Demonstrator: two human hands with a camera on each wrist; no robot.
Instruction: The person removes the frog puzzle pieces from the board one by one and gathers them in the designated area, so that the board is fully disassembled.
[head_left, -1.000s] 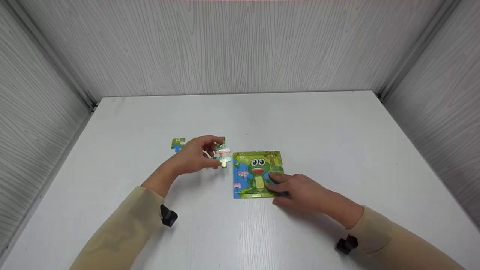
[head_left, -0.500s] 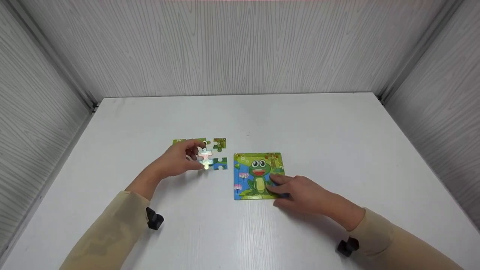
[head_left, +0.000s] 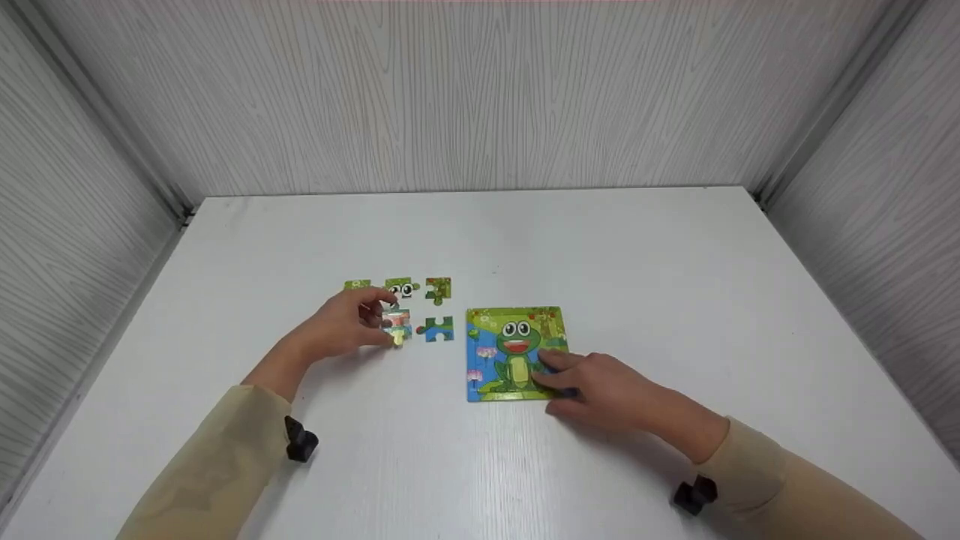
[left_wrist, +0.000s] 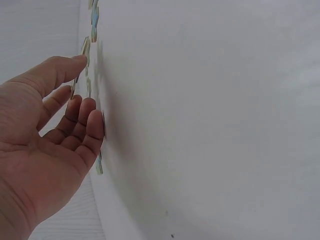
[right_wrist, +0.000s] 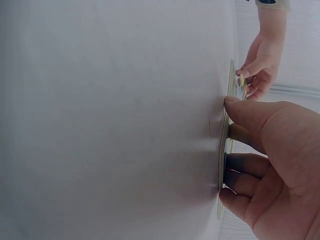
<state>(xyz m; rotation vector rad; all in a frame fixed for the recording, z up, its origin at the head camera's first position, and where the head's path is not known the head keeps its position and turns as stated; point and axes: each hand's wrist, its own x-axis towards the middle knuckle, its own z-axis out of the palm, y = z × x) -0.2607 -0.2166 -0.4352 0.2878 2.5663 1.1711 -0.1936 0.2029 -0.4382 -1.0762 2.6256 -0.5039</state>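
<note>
My left hand (head_left: 341,324) pinches a jigsaw piece (head_left: 397,321) with the frog's red mouth on it, just above the table. In the left wrist view this piece (left_wrist: 85,49) is seen edge-on between thumb and finger. Around it lie an eyes piece (head_left: 406,289), a tree piece (head_left: 439,289), a blue-and-green piece (head_left: 439,329) and a green corner piece (head_left: 358,283), partly covered by the hand. The fingers of my right hand (head_left: 604,390) rest on the right side of a square frog puzzle board (head_left: 516,352); its thumb lies by the lower right corner.
The white table (head_left: 450,465) ends at a pale wood-grain back wall (head_left: 480,97). Similar panels stand on the left and right. Each sleeve carries a black wrist mount (head_left: 301,440).
My left hand has carried the mouth piece leftward from near the board, bringing the eyes, tree and blue-and-green pieces into view. My right hand has stayed on the board.
</note>
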